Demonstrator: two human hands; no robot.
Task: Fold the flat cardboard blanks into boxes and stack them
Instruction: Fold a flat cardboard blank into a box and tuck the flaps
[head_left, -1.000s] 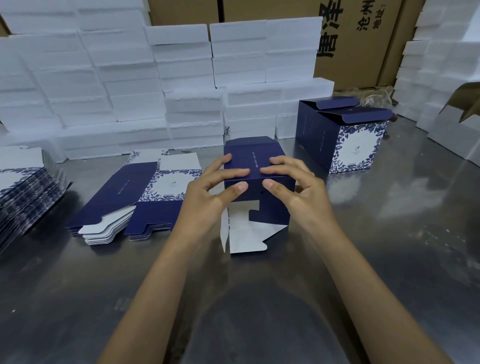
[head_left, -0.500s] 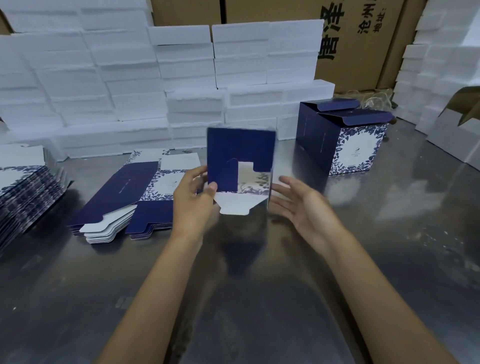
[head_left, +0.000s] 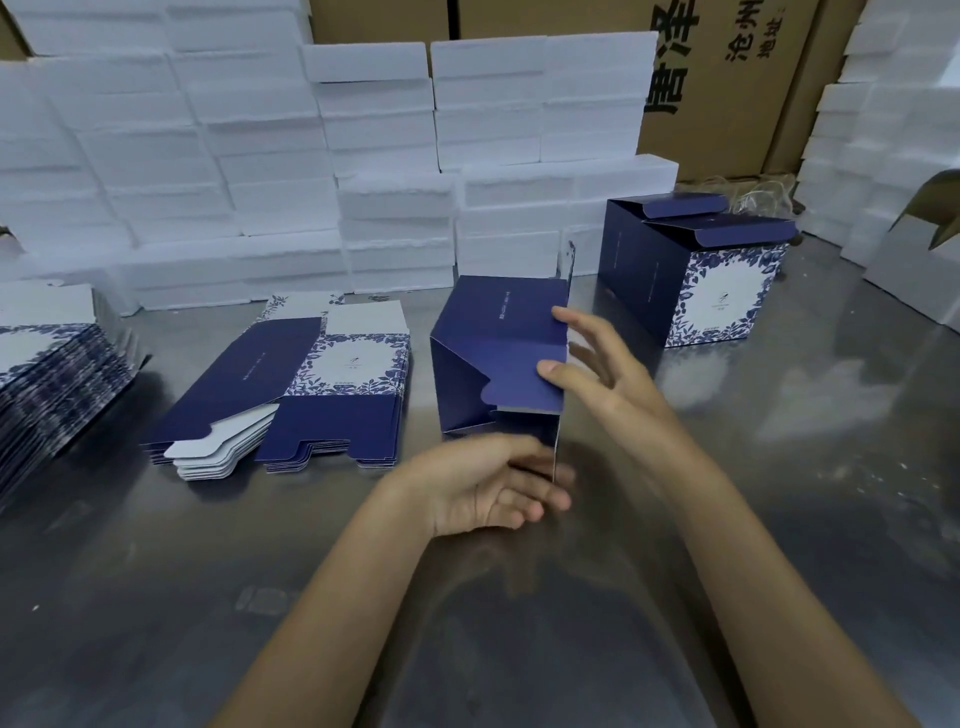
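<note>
Navy card, thin and printed, half-erected as a box (head_left: 498, 358) at the centre of the steel surface (head_left: 779, 519); probably light, springy along its scores, easy to dent at corners and slick on the coated face. Best taken by the panel edges and creased folds, not the middle of a wall.

Right hand (head_left: 608, 384) at 3 o'clock of the box, thumb pressed against the near flap, fingers (head_left: 571, 318) spread and fairly straight along the right-hand edge; steadying more than clenching. Left hand (head_left: 488, 483) at 6 o'clock, below the box, palm up, fingers loosely curled around the lower edge of a thin upright panel; blurred, so how firm the hold is cannot be told.

Lying on its side, long axis running roughly 9 to 3 o'clock, open end apparently toward 3 o'clock, a curved tuck flap folded over the near face. Bottom flaps seemingly not yet locked.

Flat blanks (head_left: 291, 395) in a pile at 9 o'clock, well apart; more blanks (head_left: 57, 374) fanned at the far left. Finished box (head_left: 696, 270) standing upright at 1 o'clock, lid flaps open. White foam blocks (head_left: 260, 171) stacked behind at 12 o'clock.
</note>
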